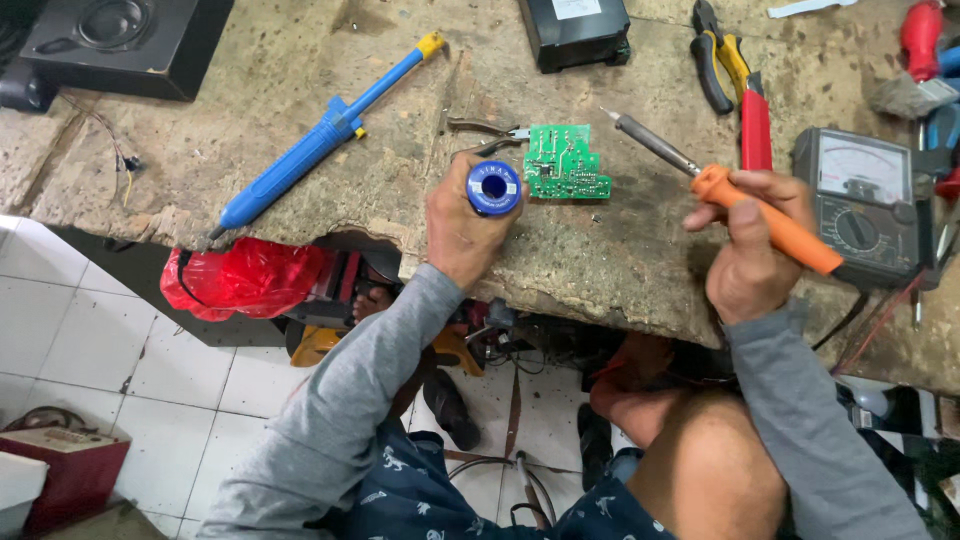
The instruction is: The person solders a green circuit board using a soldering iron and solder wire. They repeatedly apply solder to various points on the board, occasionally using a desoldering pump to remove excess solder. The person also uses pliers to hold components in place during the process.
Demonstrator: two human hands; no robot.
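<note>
While the left hand [462,222] wraps around a blue spool of solder wire [493,187] and lifts it just over the counter [620,255], the right hand [748,250] closes around the orange handle of a soldering iron [730,195] — its dark metal tip angled toward 10 o'clock and hanging above the worn, stained surface. A small green circuit board [567,163] lies flat between the two hands, just beside the spool at its 2 o'clock and near the iron's tip, which stops short of it. A pair of thin tweezers [487,130] rests at the board's 9 o'clock. Farther off at 10 o'clock from the left hand, a long blue desoldering pump [320,135] with a yellow end lies slantwise across the counter. At 12 o'clock of the board sits a black box [575,32]; pliers with black and yellow grips [718,55] and a red-handled tool [756,128] lie beyond the right hand at its 12 o'clock. An analogue multimeter [865,200] with a round dial sits just beside the right hand at 3 o'clock. A black speaker [120,40] occupies the far left corner. Below the counter's edge — over white floor tiles [80,330] — a red plastic bag [245,278] hangs, and both grey sleeves [340,420] reach up from the person's lap.
</note>
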